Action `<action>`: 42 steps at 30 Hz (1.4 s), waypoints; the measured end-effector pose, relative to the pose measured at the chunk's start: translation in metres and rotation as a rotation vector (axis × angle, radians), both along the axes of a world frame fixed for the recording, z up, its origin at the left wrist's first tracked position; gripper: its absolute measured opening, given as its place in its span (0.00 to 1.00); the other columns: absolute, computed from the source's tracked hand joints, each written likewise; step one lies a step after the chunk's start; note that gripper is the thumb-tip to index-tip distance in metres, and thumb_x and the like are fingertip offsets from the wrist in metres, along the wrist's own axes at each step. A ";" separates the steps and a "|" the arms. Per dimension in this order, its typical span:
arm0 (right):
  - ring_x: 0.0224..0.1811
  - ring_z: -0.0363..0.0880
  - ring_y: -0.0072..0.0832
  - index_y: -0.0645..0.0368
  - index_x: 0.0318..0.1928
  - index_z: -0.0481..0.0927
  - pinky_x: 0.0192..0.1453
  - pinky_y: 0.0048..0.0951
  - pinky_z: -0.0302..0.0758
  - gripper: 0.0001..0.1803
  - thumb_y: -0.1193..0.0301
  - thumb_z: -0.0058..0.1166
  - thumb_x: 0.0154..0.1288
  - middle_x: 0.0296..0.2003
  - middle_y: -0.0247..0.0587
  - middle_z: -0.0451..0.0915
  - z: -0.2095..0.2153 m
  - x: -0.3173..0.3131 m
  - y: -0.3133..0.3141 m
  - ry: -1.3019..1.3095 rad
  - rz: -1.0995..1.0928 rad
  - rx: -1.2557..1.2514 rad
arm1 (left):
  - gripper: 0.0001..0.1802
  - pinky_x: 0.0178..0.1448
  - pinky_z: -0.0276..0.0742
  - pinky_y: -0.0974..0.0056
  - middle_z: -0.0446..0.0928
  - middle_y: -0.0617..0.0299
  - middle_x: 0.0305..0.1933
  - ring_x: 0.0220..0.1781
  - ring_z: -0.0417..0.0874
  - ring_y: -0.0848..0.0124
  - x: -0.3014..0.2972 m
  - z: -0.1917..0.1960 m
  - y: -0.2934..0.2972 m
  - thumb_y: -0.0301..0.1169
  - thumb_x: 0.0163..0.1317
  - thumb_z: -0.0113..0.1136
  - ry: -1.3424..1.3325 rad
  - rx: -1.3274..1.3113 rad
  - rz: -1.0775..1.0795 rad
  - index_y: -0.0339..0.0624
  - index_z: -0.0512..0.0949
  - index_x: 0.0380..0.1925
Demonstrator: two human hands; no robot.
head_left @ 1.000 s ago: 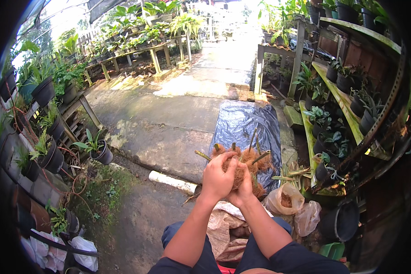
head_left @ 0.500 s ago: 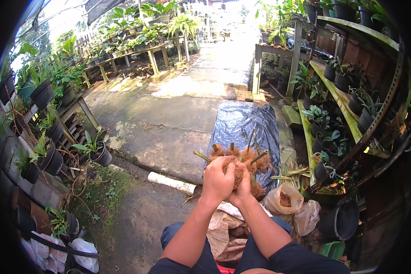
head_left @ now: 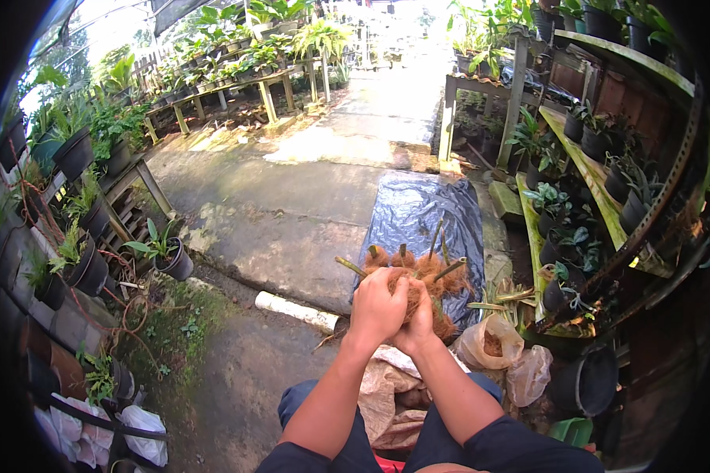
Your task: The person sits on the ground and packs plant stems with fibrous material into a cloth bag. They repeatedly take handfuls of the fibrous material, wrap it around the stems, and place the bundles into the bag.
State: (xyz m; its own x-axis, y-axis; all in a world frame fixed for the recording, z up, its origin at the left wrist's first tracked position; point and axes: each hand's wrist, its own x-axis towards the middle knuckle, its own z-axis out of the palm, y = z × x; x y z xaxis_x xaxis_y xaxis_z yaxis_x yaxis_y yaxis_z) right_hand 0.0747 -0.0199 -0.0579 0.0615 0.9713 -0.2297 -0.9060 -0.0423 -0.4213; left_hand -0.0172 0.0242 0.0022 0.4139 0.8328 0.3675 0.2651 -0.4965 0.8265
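Observation:
Both my hands are pressed together round a clump of brown coconut fibre (head_left: 409, 301). My left hand (head_left: 377, 309) covers its left side with fingers curled, and my right hand (head_left: 418, 325) cups it from the right. What lies inside the clump is hidden by my palms. Just beyond my fingers, several fibre-wrapped balls (head_left: 432, 268) with cut green-brown stems (head_left: 452, 269) poking out sit close together. They rest on the near part of a black plastic sheet (head_left: 422, 206).
Right of my knees stand an open plastic bag (head_left: 489, 344) with brown fibre in it, a clear bag (head_left: 529, 375) and a black bucket (head_left: 585, 382). A sack (head_left: 392, 398) lies between my legs. A white pipe (head_left: 296, 312) lies left. Plant shelves (head_left: 584, 169) line the right.
My hands stay almost in place, shifting slightly round the fibre clump, and more of its top shows between them. The whole view has tilted a little.

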 end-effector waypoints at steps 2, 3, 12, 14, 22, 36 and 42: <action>0.67 0.78 0.39 0.44 0.65 0.78 0.72 0.50 0.74 0.33 0.38 0.48 0.70 0.64 0.38 0.78 -0.005 0.000 0.002 -0.017 -0.012 0.001 | 0.19 0.63 0.78 0.45 0.84 0.39 0.52 0.58 0.83 0.40 -0.001 -0.002 0.004 0.37 0.70 0.56 0.031 -0.027 -0.020 0.32 0.84 0.50; 0.67 0.78 0.39 0.44 0.65 0.78 0.72 0.50 0.75 0.33 0.38 0.47 0.70 0.64 0.38 0.79 -0.007 0.000 0.003 -0.014 -0.014 0.006 | 0.20 0.64 0.77 0.45 0.84 0.38 0.53 0.58 0.82 0.40 -0.001 -0.004 0.007 0.37 0.71 0.56 0.046 -0.041 -0.030 0.32 0.84 0.51; 0.61 0.81 0.38 0.45 0.64 0.78 0.63 0.48 0.80 0.31 0.40 0.47 0.72 0.60 0.36 0.82 0.002 0.026 0.003 -0.129 -0.264 0.040 | 0.20 0.68 0.75 0.52 0.82 0.41 0.59 0.64 0.82 0.47 -0.021 -0.005 0.050 0.36 0.71 0.60 -0.154 -0.019 0.093 0.32 0.82 0.55; 0.60 0.82 0.36 0.46 0.63 0.79 0.64 0.47 0.79 0.30 0.41 0.47 0.74 0.59 0.36 0.83 0.015 0.038 -0.005 -0.236 -0.405 0.026 | 0.18 0.67 0.76 0.53 0.83 0.41 0.58 0.63 0.83 0.49 -0.038 -0.008 0.063 0.34 0.72 0.59 -0.144 -0.039 0.187 0.33 0.83 0.54; 0.57 0.84 0.34 0.54 0.60 0.80 0.64 0.41 0.80 0.26 0.47 0.47 0.78 0.53 0.39 0.86 0.022 0.117 0.008 -0.781 -0.622 0.010 | 0.15 0.57 0.78 0.63 0.88 0.53 0.48 0.49 0.85 0.68 -0.066 0.001 0.076 0.30 0.72 0.57 -0.328 -0.311 0.196 0.33 0.86 0.50; 0.51 0.87 0.38 0.70 0.55 0.83 0.59 0.38 0.79 0.31 0.55 0.70 0.64 0.50 0.52 0.88 -0.120 0.337 0.066 -1.273 -1.176 -0.268 | 0.20 0.65 0.78 0.51 0.84 0.41 0.56 0.61 0.84 0.46 -0.022 -0.023 0.051 0.35 0.74 0.55 0.509 -0.207 -0.288 0.34 0.81 0.59; 0.55 0.87 0.48 0.69 0.54 0.84 0.60 0.44 0.80 0.38 0.44 0.68 0.61 0.52 0.58 0.87 -0.246 0.395 0.004 -1.370 -0.951 -0.921 | 0.24 0.72 0.74 0.51 0.81 0.41 0.63 0.68 0.80 0.47 0.006 -0.049 0.041 0.37 0.75 0.55 0.854 -0.263 -0.548 0.34 0.78 0.64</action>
